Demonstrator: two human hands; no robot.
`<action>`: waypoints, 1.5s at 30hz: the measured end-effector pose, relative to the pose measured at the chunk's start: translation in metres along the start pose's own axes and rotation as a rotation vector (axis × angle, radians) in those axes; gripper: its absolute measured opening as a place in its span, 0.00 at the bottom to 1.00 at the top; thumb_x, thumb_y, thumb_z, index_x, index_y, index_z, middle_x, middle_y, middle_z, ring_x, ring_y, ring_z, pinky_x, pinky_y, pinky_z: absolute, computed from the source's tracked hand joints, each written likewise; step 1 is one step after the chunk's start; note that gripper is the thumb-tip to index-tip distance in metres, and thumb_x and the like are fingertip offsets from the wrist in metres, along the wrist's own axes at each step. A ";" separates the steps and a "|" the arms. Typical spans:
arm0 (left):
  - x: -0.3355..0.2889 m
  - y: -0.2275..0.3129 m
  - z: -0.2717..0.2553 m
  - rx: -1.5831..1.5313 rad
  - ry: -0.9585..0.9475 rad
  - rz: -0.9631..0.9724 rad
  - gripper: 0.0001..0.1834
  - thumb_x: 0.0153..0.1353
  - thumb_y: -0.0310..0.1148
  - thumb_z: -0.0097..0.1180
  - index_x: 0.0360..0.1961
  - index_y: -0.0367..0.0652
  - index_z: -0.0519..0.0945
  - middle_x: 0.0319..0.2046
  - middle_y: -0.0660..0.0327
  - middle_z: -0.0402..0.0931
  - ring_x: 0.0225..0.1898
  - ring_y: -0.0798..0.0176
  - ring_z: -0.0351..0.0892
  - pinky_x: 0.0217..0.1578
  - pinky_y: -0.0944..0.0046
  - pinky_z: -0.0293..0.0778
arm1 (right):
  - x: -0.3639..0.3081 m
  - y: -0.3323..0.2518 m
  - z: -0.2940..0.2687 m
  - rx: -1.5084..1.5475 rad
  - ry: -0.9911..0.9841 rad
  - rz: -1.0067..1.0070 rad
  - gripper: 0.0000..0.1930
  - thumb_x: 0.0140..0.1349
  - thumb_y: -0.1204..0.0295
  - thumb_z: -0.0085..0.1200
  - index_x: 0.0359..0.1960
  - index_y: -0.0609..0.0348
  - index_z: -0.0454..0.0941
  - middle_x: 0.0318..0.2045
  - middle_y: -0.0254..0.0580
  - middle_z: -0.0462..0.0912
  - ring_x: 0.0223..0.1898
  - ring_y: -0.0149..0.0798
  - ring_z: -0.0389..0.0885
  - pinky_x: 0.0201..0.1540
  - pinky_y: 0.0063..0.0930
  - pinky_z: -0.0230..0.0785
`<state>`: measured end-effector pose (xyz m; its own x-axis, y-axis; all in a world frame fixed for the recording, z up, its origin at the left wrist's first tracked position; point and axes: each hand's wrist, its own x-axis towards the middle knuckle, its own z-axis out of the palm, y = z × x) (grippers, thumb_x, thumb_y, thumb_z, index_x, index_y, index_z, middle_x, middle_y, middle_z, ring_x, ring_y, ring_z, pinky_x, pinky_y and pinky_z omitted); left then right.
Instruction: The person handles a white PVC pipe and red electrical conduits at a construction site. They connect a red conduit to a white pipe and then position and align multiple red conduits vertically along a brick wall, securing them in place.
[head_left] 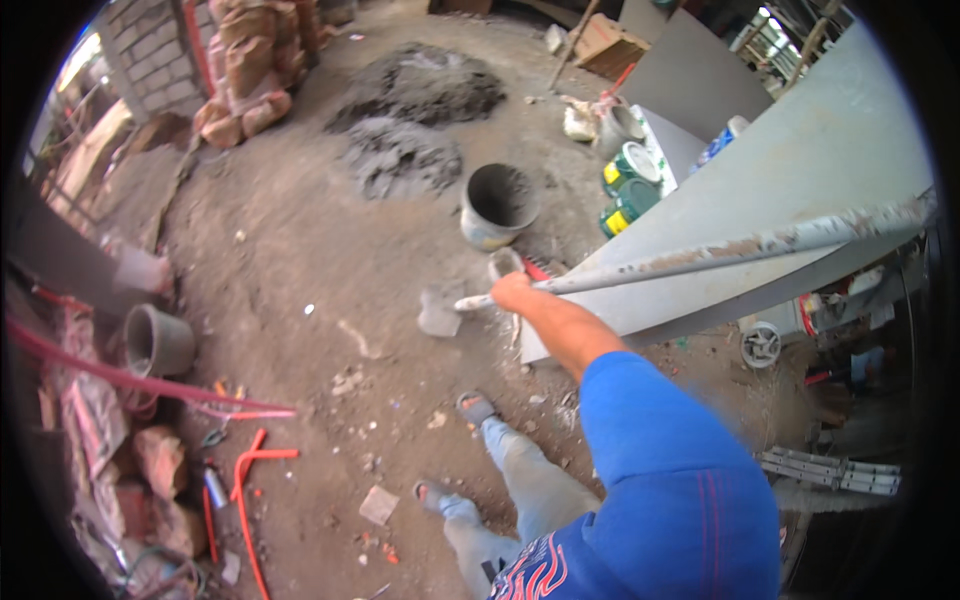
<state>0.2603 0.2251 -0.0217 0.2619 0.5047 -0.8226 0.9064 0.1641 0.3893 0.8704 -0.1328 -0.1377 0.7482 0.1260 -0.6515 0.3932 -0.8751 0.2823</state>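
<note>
My right hand (512,290), at the end of a blue-sleeved arm reaching out from the lower right, is closed around a long whitish pole (690,262) with worn, flaking paint. The pole slants from the right rim down to a blunt end just left of my fist. Beside that end is a flat grey blade-like piece (438,311); whether it is joined to the pole I cannot tell. Just beyond my fist sits a small grey container (506,263). Farther off stands a bucket (500,207) with a dark inside. My left hand is out of view.
Heaps of wet grey mortar (405,158) lie on the dirt floor. Grey boards (760,200) lean at the right, near green pails (632,200). Stacked sacks (250,65) stand at the back left. An upright grey bucket (158,342) and orange tubes (245,490) are on the left.
</note>
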 end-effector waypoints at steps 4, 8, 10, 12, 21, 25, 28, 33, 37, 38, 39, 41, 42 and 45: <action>0.026 -0.007 0.021 0.042 -0.035 0.003 0.17 0.61 0.43 0.64 0.39 0.38 0.85 0.32 0.56 0.84 0.36 0.59 0.80 0.44 0.52 0.75 | 0.015 0.021 -0.019 -0.059 -0.044 -0.095 0.14 0.62 0.72 0.59 0.49 0.52 0.88 0.51 0.41 0.87 0.53 0.46 0.86 0.49 0.44 0.80; 0.043 -0.013 0.031 0.098 -0.063 0.016 0.17 0.61 0.44 0.64 0.38 0.39 0.86 0.32 0.56 0.84 0.36 0.58 0.80 0.45 0.51 0.75 | 0.018 0.047 -0.029 -0.015 -0.108 -0.046 0.16 0.58 0.75 0.63 0.49 0.53 0.87 0.51 0.41 0.87 0.53 0.45 0.86 0.50 0.44 0.80; 0.046 -0.015 0.031 0.112 -0.061 0.022 0.17 0.61 0.44 0.63 0.38 0.40 0.86 0.31 0.56 0.84 0.35 0.58 0.80 0.45 0.51 0.75 | 0.022 0.058 -0.026 -0.005 -0.090 -0.040 0.16 0.58 0.75 0.63 0.49 0.54 0.87 0.51 0.41 0.87 0.53 0.45 0.86 0.50 0.43 0.79; 0.042 -0.017 0.029 0.122 -0.060 0.037 0.17 0.61 0.44 0.63 0.38 0.40 0.86 0.31 0.56 0.84 0.35 0.58 0.80 0.45 0.51 0.75 | 0.028 0.071 -0.018 -0.024 -0.080 -0.063 0.16 0.58 0.73 0.62 0.49 0.53 0.87 0.51 0.41 0.87 0.53 0.44 0.86 0.50 0.43 0.79; 0.015 -0.001 0.031 -0.205 0.082 0.210 0.12 0.60 0.35 0.68 0.27 0.41 0.78 0.23 0.64 0.75 0.27 0.67 0.74 0.31 0.63 0.72 | 0.034 0.080 -0.017 -0.181 0.005 -0.189 0.13 0.56 0.69 0.62 0.44 0.51 0.89 0.46 0.44 0.88 0.49 0.45 0.87 0.49 0.42 0.80; 0.009 0.028 0.030 -0.100 0.102 0.299 0.14 0.61 0.37 0.68 0.26 0.41 0.78 0.23 0.64 0.76 0.27 0.67 0.74 0.31 0.62 0.72 | 0.019 0.076 -0.033 -0.275 0.051 -0.183 0.15 0.60 0.65 0.61 0.47 0.52 0.87 0.50 0.43 0.86 0.54 0.43 0.83 0.52 0.42 0.77; 0.003 0.046 0.032 -0.054 0.154 0.364 0.15 0.60 0.39 0.69 0.27 0.40 0.79 0.24 0.64 0.78 0.27 0.68 0.73 0.31 0.61 0.72 | 0.000 0.064 -0.044 -0.138 0.204 -0.239 0.20 0.61 0.57 0.62 0.49 0.55 0.85 0.52 0.46 0.84 0.57 0.43 0.79 0.55 0.44 0.74; 0.005 0.076 0.043 0.042 0.135 0.339 0.18 0.59 0.45 0.70 0.31 0.39 0.81 0.24 0.57 0.80 0.26 0.61 0.76 0.31 0.55 0.73 | -0.095 -0.042 -0.052 0.816 0.284 -0.488 0.30 0.63 0.48 0.60 0.60 0.56 0.79 0.48 0.49 0.85 0.52 0.47 0.83 0.56 0.41 0.73; 0.000 0.093 0.046 0.205 0.070 0.513 0.17 0.59 0.47 0.67 0.34 0.43 0.81 0.29 0.47 0.83 0.33 0.42 0.84 0.34 0.47 0.76 | -0.237 -0.125 -0.049 1.840 -0.411 -0.757 0.30 0.73 0.48 0.47 0.63 0.61 0.74 0.51 0.45 0.83 0.54 0.43 0.81 0.55 0.40 0.74; -0.003 0.095 0.044 0.262 0.035 0.541 0.17 0.59 0.47 0.66 0.35 0.43 0.81 0.30 0.47 0.83 0.34 0.42 0.84 0.35 0.47 0.76 | -0.269 -0.138 -0.050 1.956 -0.580 -0.798 0.30 0.74 0.48 0.43 0.64 0.63 0.73 0.51 0.47 0.83 0.54 0.42 0.81 0.54 0.39 0.75; -0.007 0.099 0.039 0.345 0.002 0.553 0.17 0.60 0.46 0.66 0.37 0.43 0.82 0.31 0.47 0.83 0.35 0.42 0.84 0.35 0.47 0.77 | -0.294 -0.147 -0.056 1.856 -0.643 -0.801 0.30 0.74 0.49 0.44 0.62 0.64 0.74 0.49 0.48 0.84 0.53 0.43 0.82 0.53 0.40 0.75; -0.011 0.101 0.024 0.420 -0.037 0.629 0.14 0.61 0.45 0.63 0.35 0.46 0.81 0.30 0.48 0.83 0.35 0.40 0.84 0.34 0.43 0.77 | -0.333 -0.169 -0.063 1.672 -0.776 -0.774 0.29 0.75 0.49 0.45 0.58 0.66 0.76 0.44 0.49 0.85 0.49 0.44 0.85 0.53 0.40 0.76; -0.013 0.104 0.011 0.479 -0.052 0.647 0.13 0.61 0.45 0.62 0.34 0.47 0.80 0.29 0.48 0.83 0.34 0.38 0.83 0.34 0.42 0.77 | -0.345 -0.179 -0.070 1.577 -0.769 -0.752 0.28 0.75 0.50 0.45 0.56 0.67 0.76 0.40 0.49 0.86 0.46 0.45 0.86 0.50 0.40 0.77; -0.010 0.106 -0.046 0.583 -0.014 0.727 0.11 0.59 0.42 0.62 0.34 0.46 0.80 0.28 0.48 0.83 0.34 0.40 0.84 0.33 0.42 0.78 | -0.377 -0.211 -0.083 1.476 -0.837 -0.653 0.26 0.76 0.52 0.44 0.47 0.68 0.79 0.22 0.47 0.84 0.31 0.48 0.88 0.40 0.38 0.80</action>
<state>0.3382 0.2763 0.0471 0.8310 0.3060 -0.4645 0.5405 -0.6415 0.5444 0.5501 0.0429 0.1068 0.0661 0.7452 -0.6636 -0.6109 -0.4956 -0.6174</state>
